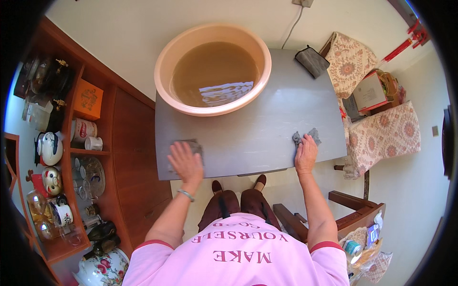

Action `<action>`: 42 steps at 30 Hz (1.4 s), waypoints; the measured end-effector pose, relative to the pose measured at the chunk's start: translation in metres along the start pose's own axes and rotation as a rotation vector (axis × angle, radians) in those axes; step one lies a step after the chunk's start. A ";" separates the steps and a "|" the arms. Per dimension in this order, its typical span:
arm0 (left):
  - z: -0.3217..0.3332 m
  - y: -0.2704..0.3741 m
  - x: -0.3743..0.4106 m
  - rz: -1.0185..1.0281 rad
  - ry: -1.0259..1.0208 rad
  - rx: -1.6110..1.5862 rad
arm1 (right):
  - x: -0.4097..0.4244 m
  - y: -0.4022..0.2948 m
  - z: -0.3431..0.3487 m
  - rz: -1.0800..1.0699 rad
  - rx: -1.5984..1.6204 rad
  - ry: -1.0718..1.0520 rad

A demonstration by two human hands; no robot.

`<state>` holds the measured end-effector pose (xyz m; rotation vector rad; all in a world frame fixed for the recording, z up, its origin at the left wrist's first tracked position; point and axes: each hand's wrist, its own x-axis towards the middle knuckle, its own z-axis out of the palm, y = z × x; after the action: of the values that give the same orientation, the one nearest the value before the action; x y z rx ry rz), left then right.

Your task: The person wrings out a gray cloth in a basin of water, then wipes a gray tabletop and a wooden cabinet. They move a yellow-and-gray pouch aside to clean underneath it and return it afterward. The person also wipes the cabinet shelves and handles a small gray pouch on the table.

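Observation:
A grey table point(236, 143) stands before me with a large pink plastic basin point(214, 111) on its far left part. Cloudy brownish water point(214, 68) fills much of the basin. My left hand point(186, 162) lies flat, fingers spread, over a folded grey cloth point(196, 146) near the table's front left corner. At the front right, my right hand point(307, 153) has its fingers closed on a crumpled grey cloth point(315, 135), which sticks out on both sides of them. Another dark grey cloth point(312, 61) hangs over the far right corner.
On the left, a wooden cabinet point(134, 125) holds glassware, teapots and an orange box point(88, 99). Flower-patterned covers point(386, 132) and a cardboard box point(370, 92) sit at the right. A wooden chair point(357, 214) is at the lower right. A cable point(294, 25) runs down the wall.

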<state>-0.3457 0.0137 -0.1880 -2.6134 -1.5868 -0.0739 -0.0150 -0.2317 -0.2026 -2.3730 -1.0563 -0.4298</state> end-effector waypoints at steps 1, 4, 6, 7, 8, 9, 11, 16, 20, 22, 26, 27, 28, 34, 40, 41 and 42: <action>-0.007 0.026 -0.006 0.039 -0.036 -0.041 | 0.000 0.001 0.000 0.004 0.013 0.001; -0.018 0.100 -0.023 0.264 -0.063 -0.221 | -0.002 0.005 0.001 0.009 0.035 0.014; -0.028 0.140 -0.022 0.363 -0.142 -0.283 | 0.001 0.006 0.005 0.004 0.041 0.037; -0.028 0.150 -0.021 0.356 -0.162 -0.372 | 0.003 0.006 0.009 0.202 0.184 0.056; -0.025 0.157 -0.020 0.349 -0.181 -0.463 | 0.005 0.005 0.013 0.397 0.328 0.072; -0.023 0.162 -0.015 0.339 -0.199 -0.560 | 0.010 0.005 0.014 0.586 0.470 0.085; -0.033 0.142 -0.003 0.248 -0.290 -0.926 | 0.019 -0.019 -0.003 0.728 0.774 0.060; -0.109 0.060 -0.018 -0.300 -0.649 -2.289 | 0.005 -0.210 -0.037 0.026 0.841 -0.177; -0.076 -0.019 -0.020 -0.578 -0.649 -2.811 | 0.005 -0.272 -0.048 -0.482 0.722 -0.388; -0.069 -0.054 -0.020 -0.545 -0.585 -2.795 | 0.008 -0.253 -0.033 -0.407 0.555 -0.306; -0.030 -0.111 -0.028 -0.688 -0.302 -2.478 | -0.014 -0.191 0.011 -0.425 0.130 -0.446; -0.018 -0.121 -0.031 -0.726 -0.268 -2.473 | -0.009 -0.187 0.014 -0.438 0.139 -0.433; -0.015 -0.122 -0.037 -0.776 -0.241 -2.456 | -0.010 -0.183 0.019 -0.442 0.151 -0.429; 0.015 -0.126 -0.052 -0.904 -0.132 -2.344 | 0.025 -0.081 0.015 -0.249 -0.042 -0.336; 0.024 -0.120 -0.041 -0.956 -0.107 -2.140 | 0.040 0.122 -0.024 0.128 -0.422 -0.269; 0.025 -0.120 -0.038 -0.975 -0.129 -2.103 | 0.041 0.140 -0.030 0.221 -0.433 -0.304; 0.025 -0.121 -0.037 -0.992 -0.142 -2.069 | 0.047 0.142 -0.029 0.269 -0.422 -0.304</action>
<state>-0.4705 0.0394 -0.2104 -1.2441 -3.6540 -2.7820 0.1204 -0.3011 -0.2017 -2.9826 -0.8081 -0.2106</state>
